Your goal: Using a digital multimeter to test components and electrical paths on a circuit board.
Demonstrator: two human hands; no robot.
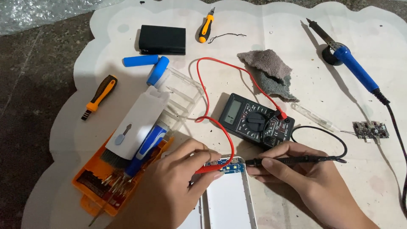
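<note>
Presently, left hand [169, 191]: lower centre of the frame, fingers pinched on the red probe [210, 168], tip meeting the small circuit board [225, 166]
Right hand [303, 178]: lower right, fingers pinched on the black probe [292, 160], tip at the right edge of the same board
Circuit board: blue, seated at the top end of the white case [229, 199], bottom centre
Multimeter [257, 120]: black, centre of the frame, just above both hands, dial at mid-body
Red lead [206, 91]: loops up from the left probe and across to the meter
Black lead [335, 138]: curves from the right probe back toward the meter
Grey cloth [269, 70]: upper centre, just above the meter
Soldering iron [349, 61]: blue handle, upper right
Orange tool tray [95, 180]: lower left, touching the left wrist area
Blue cells [146, 63]: upper left, near the black box [163, 39]
</note>
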